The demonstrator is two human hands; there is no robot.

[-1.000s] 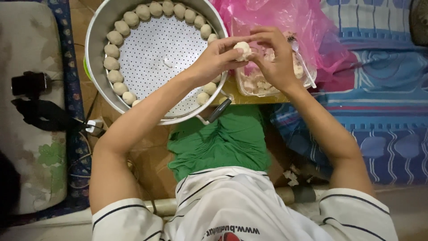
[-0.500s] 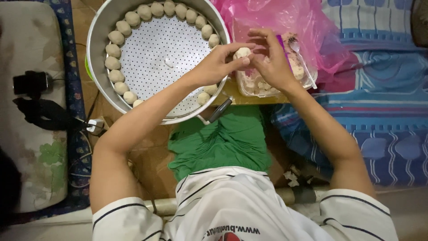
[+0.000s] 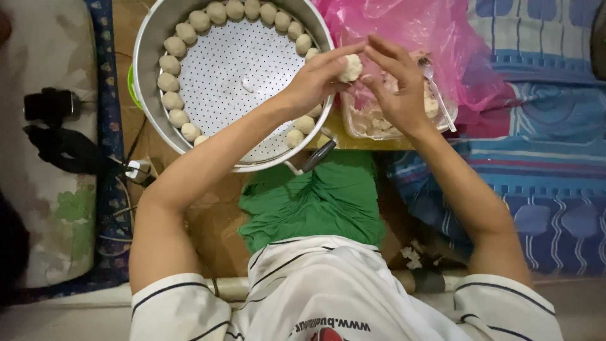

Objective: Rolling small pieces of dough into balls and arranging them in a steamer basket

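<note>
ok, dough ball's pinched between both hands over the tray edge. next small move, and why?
Probably set the dough ball down in the steamer tray, beside the balls already there. Both the left hand and right hand pinch it, it looks round, and balls line the rim with open spots along the lower edge, near the left hand.
</note>
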